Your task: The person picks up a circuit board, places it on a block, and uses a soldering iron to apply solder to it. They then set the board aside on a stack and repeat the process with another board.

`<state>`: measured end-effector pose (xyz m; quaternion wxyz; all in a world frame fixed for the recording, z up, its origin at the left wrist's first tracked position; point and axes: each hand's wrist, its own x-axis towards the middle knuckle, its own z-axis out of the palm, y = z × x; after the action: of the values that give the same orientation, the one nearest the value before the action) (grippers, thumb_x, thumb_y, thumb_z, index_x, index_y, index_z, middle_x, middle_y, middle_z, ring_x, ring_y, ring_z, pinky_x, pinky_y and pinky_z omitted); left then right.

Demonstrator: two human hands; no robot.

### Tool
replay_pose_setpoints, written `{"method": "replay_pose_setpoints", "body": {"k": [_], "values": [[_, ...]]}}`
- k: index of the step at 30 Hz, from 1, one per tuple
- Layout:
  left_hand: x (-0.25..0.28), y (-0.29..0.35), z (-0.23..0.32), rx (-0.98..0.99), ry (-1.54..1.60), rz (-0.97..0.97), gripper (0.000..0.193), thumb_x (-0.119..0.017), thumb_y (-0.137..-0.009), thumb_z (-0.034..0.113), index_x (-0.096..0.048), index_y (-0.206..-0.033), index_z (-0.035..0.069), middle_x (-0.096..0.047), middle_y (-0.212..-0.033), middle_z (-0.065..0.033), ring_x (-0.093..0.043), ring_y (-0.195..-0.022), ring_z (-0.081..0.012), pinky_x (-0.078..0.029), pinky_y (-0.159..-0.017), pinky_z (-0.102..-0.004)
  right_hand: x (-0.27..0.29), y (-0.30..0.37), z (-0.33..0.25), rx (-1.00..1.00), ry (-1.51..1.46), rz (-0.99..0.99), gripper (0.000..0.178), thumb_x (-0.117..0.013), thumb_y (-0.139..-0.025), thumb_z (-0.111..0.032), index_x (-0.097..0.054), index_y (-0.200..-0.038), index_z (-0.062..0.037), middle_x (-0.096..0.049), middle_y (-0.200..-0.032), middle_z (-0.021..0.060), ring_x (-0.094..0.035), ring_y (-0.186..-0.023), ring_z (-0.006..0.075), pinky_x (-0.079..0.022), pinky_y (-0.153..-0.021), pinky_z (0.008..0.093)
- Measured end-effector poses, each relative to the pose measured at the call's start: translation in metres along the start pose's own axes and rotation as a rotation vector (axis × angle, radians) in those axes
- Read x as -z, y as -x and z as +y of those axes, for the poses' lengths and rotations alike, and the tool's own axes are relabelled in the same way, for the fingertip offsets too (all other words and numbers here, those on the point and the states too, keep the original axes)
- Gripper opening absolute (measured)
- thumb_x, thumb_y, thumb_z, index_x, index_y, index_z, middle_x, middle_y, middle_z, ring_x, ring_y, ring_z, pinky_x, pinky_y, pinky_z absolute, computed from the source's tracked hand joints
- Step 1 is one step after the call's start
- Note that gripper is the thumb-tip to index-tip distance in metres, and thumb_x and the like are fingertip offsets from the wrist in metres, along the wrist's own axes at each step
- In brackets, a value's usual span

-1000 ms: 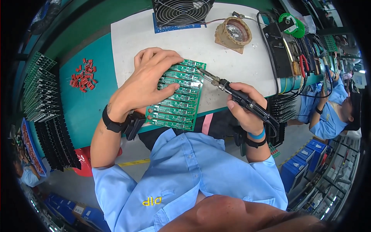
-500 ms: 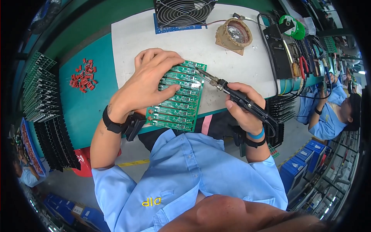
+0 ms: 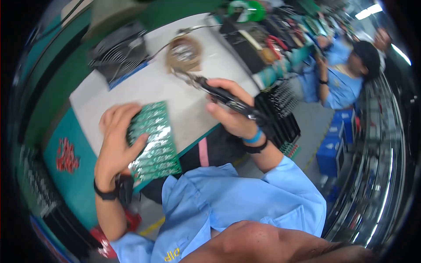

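My left hand [image 3: 119, 136] grips the left side of a green circuit board panel [image 3: 155, 142], its thumb lying across the face. Rows of small parts run along the panel, and glare whitens its middle. In my right hand [image 3: 234, 111] is a black soldering iron [image 3: 221, 95], held like a pen. Its metal tip points away to the upper left, by the near side of a round tan pot [image 3: 185, 50]. Motion blur hides whether the tip touches the pot. Iron and panel are apart.
A black fan [image 3: 120, 57] stands at the back left of the white sheet [image 3: 199, 94]. Red components [image 3: 67, 155] lie heaped on the green mat at left. Racked boards [image 3: 37, 179] stand at far left. Red-handled pliers [image 3: 275, 46] and a green spool [image 3: 246, 11] sit back right, near a co-worker [image 3: 340, 72].
The view has swung, shifting everything. My right hand has carried the soldering iron from the panel's upper right corner toward the tan pot. My left hand remains on the panel.
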<state>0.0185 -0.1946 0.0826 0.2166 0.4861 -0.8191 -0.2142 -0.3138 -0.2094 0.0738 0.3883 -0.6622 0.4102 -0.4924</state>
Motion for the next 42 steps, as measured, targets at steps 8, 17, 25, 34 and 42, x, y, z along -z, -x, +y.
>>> {"method": "replay_pose_setpoints", "body": {"k": [8,17,25,34,42], "values": [[-0.001,-0.008,0.012,-0.003,0.006,-0.009,0.062,-0.08,-0.08,0.016,-0.063,-0.138,0.004,-0.063,-0.141,-0.0137,-0.051,-0.135,-0.0373,-0.027,-0.122,-0.0483,0.001,-0.003,0.033,-0.027,-0.001,0.09,0.047,-0.079,-0.093,-0.005,-0.065,-0.137,-0.0023,-0.07,-0.112,0.0061,-0.066,-0.099,0.0118,-0.054,-0.089,0.0274],[0.002,-0.005,0.013,0.004,0.069,0.071,0.063,-0.084,-0.076,0.013,-0.064,-0.135,0.003,-0.064,-0.138,-0.0151,-0.053,-0.133,-0.0372,-0.031,-0.121,-0.047,-0.004,-0.001,0.036,0.092,0.097,0.111,0.046,-0.08,-0.092,-0.008,-0.066,-0.135,-0.0019,-0.068,-0.107,0.0063,-0.066,-0.095,0.0132,-0.054,-0.087,0.0288],[0.009,0.0,0.01,0.041,0.258,0.182,0.07,-0.089,-0.072,0.004,-0.062,-0.137,0.001,-0.062,-0.132,-0.0154,-0.056,-0.134,-0.031,-0.046,-0.112,-0.0406,-0.007,0.002,0.036,0.076,0.145,0.219,0.044,-0.08,-0.092,-0.006,-0.068,-0.134,-0.0025,-0.072,-0.106,0.0039,-0.067,-0.096,0.0123,-0.054,-0.089,0.0284],[0.018,0.002,0.011,0.012,0.408,0.247,0.058,-0.091,-0.073,0.005,-0.069,-0.126,0.002,-0.065,-0.129,-0.0117,-0.063,-0.123,-0.0273,-0.051,-0.104,-0.0362,-0.008,0.003,0.046,0.03,-0.059,0.256,0.04,-0.07,-0.103,-0.013,-0.062,-0.139,0.0028,-0.072,-0.108,0.0089,-0.064,-0.09,0.0121,-0.053,-0.084,0.0273],[0.018,0.002,0.011,-0.038,0.425,0.31,0.054,-0.09,-0.073,0.005,-0.071,-0.123,0.001,-0.068,-0.125,-0.0127,-0.062,-0.121,-0.0305,-0.054,-0.102,-0.0391,-0.006,0.006,0.048,0.043,-0.023,0.232,0.04,-0.064,-0.106,-0.013,-0.059,-0.141,0.0058,-0.07,-0.108,0.0098,-0.062,-0.088,0.0124,-0.053,-0.083,0.0279]]}}
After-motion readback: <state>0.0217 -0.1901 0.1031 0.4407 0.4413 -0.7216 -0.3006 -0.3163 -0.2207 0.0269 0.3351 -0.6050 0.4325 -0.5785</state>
